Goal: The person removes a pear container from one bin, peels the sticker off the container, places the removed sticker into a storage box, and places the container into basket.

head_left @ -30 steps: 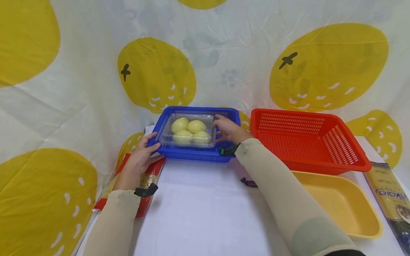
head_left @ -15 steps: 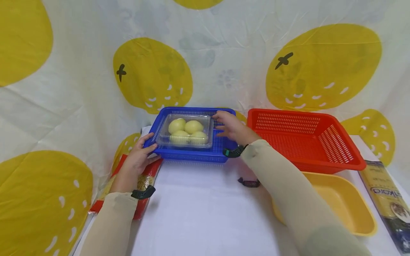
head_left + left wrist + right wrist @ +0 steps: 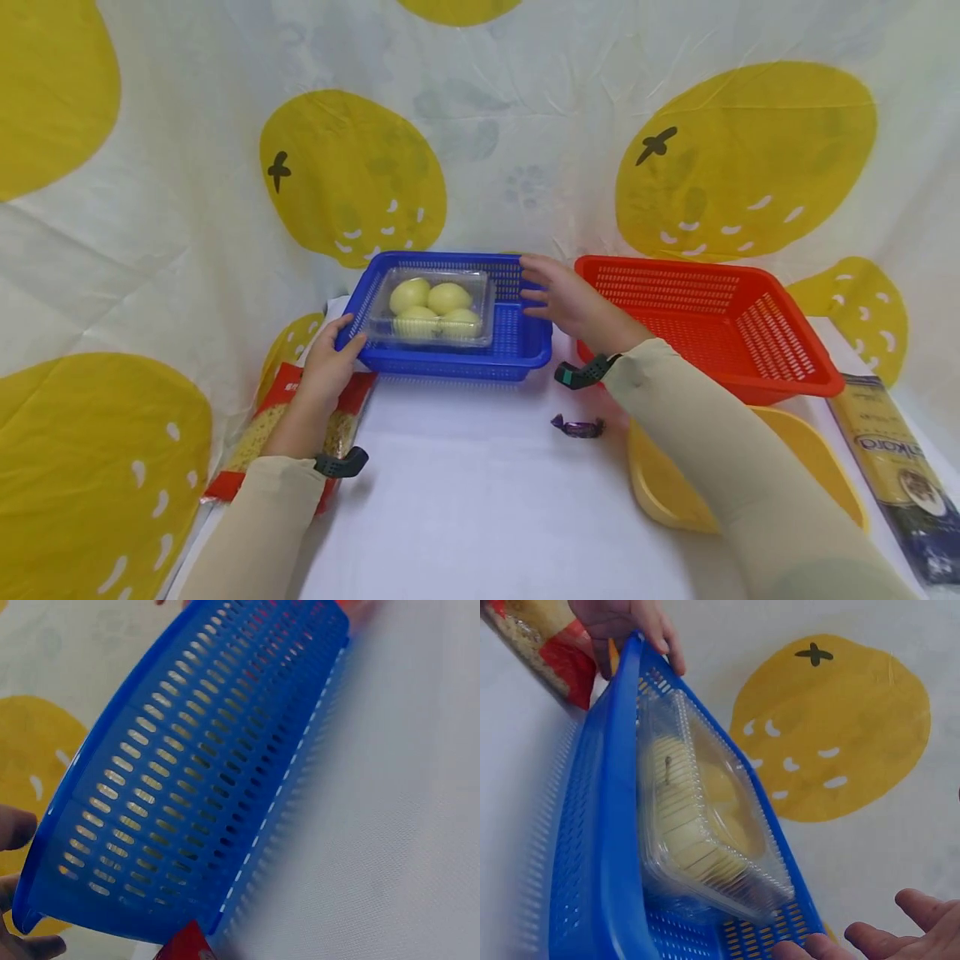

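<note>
A blue perforated basket (image 3: pixel 450 364) stands at the back of the table. Inside it, toward its left, sits a clear plastic container (image 3: pixel 483 312) with several round pale-yellow fruits (image 3: pixel 448 297). My left hand (image 3: pixel 327 367) holds the basket's left rim near the front corner; in the right wrist view its fingers (image 3: pixel 658 634) lie over that rim. At the basket's right end my right hand (image 3: pixel 570 300) has its fingers spread and holds nothing. In the right wrist view these fingertips (image 3: pixel 870 937) are apart from the container.
To the right stands a red basket (image 3: pixel 712 375), with a yellow basin (image 3: pixel 667 500) before it, partly behind my right sleeve. A purple-wrapped candy (image 3: pixel 578 427) lies on the white tabletop (image 3: pixel 465 483). Packets lie at both sides: a red one (image 3: pixel 251 437) and an "Ankara" one (image 3: pixel 892 458).
My right hand has moved off the container to the right, its fingers spreading. The container stays in the blue basket. The left hand keeps to the left rim. The candy shows more fully.
</note>
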{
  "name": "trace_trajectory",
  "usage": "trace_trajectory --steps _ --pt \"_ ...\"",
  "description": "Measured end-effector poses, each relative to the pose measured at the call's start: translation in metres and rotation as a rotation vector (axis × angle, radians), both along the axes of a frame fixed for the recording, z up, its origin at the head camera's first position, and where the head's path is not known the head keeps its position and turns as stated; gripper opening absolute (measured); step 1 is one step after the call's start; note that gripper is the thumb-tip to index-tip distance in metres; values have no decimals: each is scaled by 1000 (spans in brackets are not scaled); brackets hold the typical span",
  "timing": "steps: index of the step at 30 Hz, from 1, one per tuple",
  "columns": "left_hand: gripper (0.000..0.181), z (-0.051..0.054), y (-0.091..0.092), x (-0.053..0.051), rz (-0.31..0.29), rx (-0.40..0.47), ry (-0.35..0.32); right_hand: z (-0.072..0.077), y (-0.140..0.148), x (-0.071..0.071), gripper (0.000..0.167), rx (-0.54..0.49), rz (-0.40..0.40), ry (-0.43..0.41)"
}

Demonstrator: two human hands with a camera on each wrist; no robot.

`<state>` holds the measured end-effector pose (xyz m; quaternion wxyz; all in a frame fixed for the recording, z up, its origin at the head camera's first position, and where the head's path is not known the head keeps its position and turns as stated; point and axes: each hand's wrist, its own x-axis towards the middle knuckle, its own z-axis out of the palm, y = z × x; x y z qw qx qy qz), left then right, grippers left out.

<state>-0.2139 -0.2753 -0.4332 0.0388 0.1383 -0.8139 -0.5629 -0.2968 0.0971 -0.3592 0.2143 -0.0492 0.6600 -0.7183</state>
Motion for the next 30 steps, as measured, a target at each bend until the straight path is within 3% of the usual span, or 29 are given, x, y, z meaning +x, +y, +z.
trace_trajectory --steps 4,12,16,19,24,30 --pt "68 4 7 0 -11 -179 41 3 7 10 79 48 6 49" --pt "78 19 28 3 -11 -519 111 7 20 38 72 267 58 206" --pt "78 25 36 7 -50 -613 151 8 24 52 72 340 78 248" --pt "80 27 41 10 -90 -654 167 8 28 61 76 451 88 294" --pt "82 27 49 11 -127 -740 205 5 40 70 80 640 115 408" --pt "84 27 62 10 -163 -820 246 -4 64 80 78 758 141 517"
